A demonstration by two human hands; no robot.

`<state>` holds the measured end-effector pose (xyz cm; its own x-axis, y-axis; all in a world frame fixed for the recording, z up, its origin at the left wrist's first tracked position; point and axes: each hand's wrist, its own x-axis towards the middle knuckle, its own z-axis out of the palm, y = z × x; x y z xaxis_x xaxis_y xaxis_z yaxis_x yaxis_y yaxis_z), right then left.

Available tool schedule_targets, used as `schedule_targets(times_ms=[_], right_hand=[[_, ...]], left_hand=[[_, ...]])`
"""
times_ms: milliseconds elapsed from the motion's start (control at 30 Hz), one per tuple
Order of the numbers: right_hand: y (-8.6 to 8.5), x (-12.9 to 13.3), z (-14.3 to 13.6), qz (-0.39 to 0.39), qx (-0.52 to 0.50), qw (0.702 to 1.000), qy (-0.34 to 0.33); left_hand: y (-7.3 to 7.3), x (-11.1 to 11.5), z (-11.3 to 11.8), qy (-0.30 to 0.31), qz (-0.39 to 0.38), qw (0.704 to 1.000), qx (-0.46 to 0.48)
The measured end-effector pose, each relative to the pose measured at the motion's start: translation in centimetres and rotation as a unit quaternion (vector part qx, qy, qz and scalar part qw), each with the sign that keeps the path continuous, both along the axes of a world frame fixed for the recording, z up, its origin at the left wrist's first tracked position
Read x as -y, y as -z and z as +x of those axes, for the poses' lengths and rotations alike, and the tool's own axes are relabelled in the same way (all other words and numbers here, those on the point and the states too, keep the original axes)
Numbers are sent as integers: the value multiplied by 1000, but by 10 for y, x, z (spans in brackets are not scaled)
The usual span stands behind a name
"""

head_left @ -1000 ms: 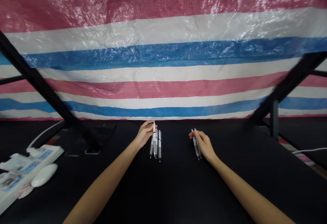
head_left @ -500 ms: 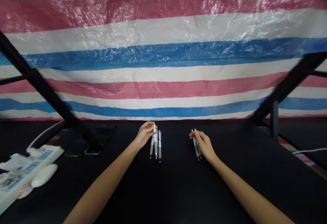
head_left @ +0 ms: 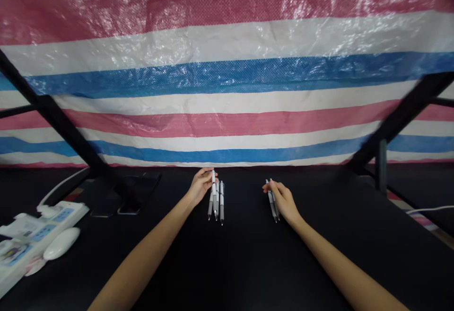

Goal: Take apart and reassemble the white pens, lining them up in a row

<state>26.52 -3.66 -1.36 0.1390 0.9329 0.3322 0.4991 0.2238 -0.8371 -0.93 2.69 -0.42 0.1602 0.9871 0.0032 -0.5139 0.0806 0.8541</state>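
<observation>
My left hand (head_left: 200,186) pinches a white and grey pen (head_left: 214,190) near its upper end, with the tip pointing toward me. Beneath and beside that pen, several similar pens (head_left: 222,203) lie side by side on the black table (head_left: 241,263). To the right, my right hand (head_left: 282,201) has its thumb and fingers closed at the upper ends of white and grey pens (head_left: 272,204). The fingers partly cover these pens, and two grey lower ends show.
A white power strip (head_left: 42,235) and a white mouse (head_left: 62,243) are at the left. Dark flat devices (head_left: 128,207) lie behind the left forearm. Black slanted bars (head_left: 393,121) stand at both sides before a striped sheet (head_left: 227,126).
The pen in my left hand has shifted slightly left and up, showing more of the pens beneath. My right hand has stayed in place.
</observation>
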Motion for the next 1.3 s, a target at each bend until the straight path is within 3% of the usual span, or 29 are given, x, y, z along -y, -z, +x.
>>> schedule_targets(times_ms=[933,1300], right_hand=[[-2,1,-2,3,1,1000,0],[-2,0,-2,9,4,1000,0]], left_hand=[[-2,3,0,10,1,999,-37],[-5,5,3,-30,17,998,-56]])
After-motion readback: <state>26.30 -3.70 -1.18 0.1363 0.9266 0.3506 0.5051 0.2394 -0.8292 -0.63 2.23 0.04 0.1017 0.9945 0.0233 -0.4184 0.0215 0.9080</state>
